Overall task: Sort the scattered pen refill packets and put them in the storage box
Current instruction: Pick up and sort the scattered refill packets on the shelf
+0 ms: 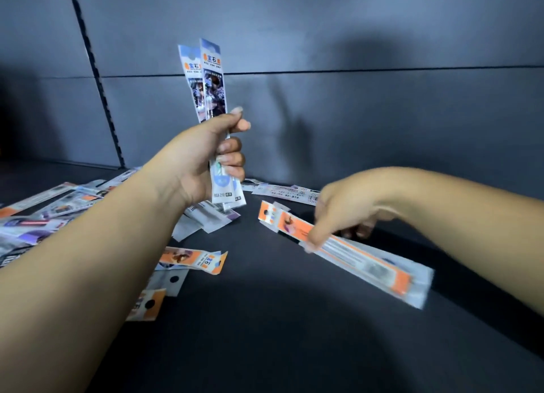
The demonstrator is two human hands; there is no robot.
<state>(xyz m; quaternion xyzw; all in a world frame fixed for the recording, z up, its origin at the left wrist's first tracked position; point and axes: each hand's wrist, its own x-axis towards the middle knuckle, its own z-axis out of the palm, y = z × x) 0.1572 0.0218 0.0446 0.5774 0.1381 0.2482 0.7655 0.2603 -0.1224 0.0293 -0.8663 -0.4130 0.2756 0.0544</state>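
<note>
My left hand (pixel 203 157) is raised above the dark shelf and grips two blue-and-white pen refill packets (pixel 210 83) upright, side by side. My right hand (pixel 338 213) is low at the right, blurred, its fingers closed on an orange-and-white refill packet (pixel 368 263) that slants down toward the right just above the shelf. More packets lie scattered: an orange one (pixel 194 260) at centre left, another orange one (pixel 147 304) nearer me, and a pile (pixel 44 213) at the far left. No storage box is in view.
The dark shelf surface (pixel 279 333) runs toward me. A grey back wall (pixel 353 113) with a slotted upright (pixel 100 83) closes the far side. Several white packets (pixel 282 191) lie along the wall's foot behind my right hand.
</note>
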